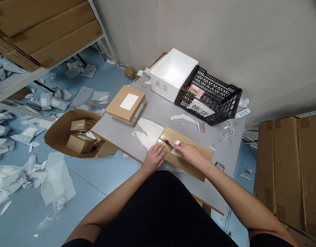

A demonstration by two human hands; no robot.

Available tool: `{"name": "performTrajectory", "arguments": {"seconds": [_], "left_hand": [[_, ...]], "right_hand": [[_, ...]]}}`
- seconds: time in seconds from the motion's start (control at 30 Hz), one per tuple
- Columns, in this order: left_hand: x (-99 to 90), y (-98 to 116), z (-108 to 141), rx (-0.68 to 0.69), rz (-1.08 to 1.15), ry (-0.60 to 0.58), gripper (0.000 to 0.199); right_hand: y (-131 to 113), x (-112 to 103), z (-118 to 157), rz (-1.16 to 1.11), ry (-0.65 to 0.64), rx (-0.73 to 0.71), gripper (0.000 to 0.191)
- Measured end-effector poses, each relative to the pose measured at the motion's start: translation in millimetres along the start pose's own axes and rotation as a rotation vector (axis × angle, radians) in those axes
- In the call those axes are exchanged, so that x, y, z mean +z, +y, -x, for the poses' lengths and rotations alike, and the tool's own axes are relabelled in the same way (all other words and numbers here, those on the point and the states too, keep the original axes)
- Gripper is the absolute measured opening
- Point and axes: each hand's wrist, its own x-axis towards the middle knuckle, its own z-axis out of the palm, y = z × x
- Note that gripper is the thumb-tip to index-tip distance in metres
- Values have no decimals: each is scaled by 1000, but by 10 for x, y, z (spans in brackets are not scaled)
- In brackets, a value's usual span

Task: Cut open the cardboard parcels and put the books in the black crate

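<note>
A long flat cardboard box (191, 168) lies on the grey table near its front edge, with clear tape over its left end and a white label partly under my right hand. My right hand (186, 152) is closed round a red and black cutter (166, 141), whose tip rests at the taped left end. Fingers extended, my left hand (155, 157) lies flat on the box's near left corner, just beside the cutter.
Stacked flat boxes (127, 104) sit at the table's left. Behind are a white foam box (164, 89) and a black crate (211, 92). A phone (220, 166) lies at the right. An open carton (57, 137) holding small boxes stands left of the table (158, 109).
</note>
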Motion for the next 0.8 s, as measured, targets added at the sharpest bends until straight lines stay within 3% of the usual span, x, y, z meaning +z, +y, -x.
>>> {"name": "performTrajectory", "arguments": {"seconds": [0.5, 0.8], "left_hand": [[17, -20, 3, 8, 1, -7, 33], [12, -27, 23, -12, 20, -53, 35]], "right_hand": [[132, 54, 74, 23, -3, -54, 60], [232, 94, 200, 86, -1, -59, 71]]}}
